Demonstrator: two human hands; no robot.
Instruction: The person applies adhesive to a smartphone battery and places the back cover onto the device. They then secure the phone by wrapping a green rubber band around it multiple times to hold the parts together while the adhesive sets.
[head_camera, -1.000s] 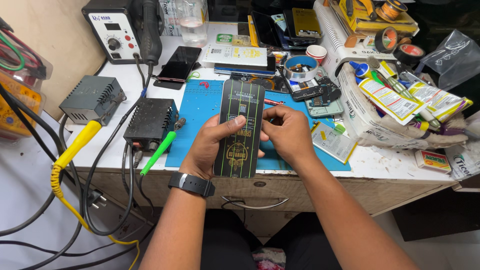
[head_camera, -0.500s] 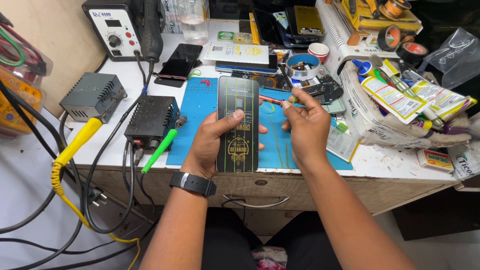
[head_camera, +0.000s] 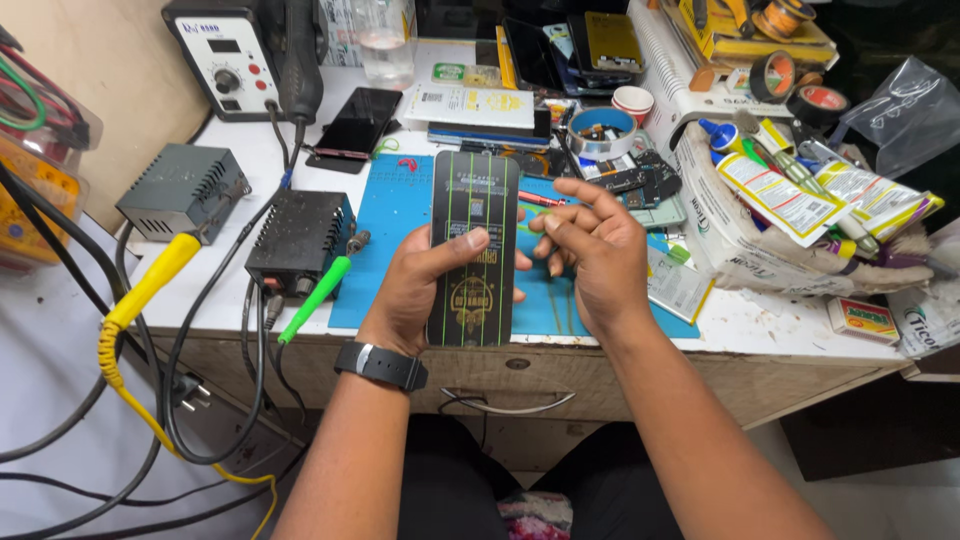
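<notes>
Above the blue rubber work mat (head_camera: 400, 225), the left hand (head_camera: 420, 290) clamps a flat black rectangular sleeve with green stripes (head_camera: 472, 250) by thumb and fingers while the right hand (head_camera: 590, 250) hovers half-curled beside it, empty, so a loosened thumb could drop it.

A: What's sitting on the mat (head_camera: 395, 215)?
B: The screen protector packet (head_camera: 472, 250) is hovering over it, with the left hand (head_camera: 420, 290) gripping it and the right hand (head_camera: 590, 250) just right.
A: And left?
B: Two power boxes (head_camera: 300, 235), the soldering station (head_camera: 225, 55) sitting farther back.
</notes>
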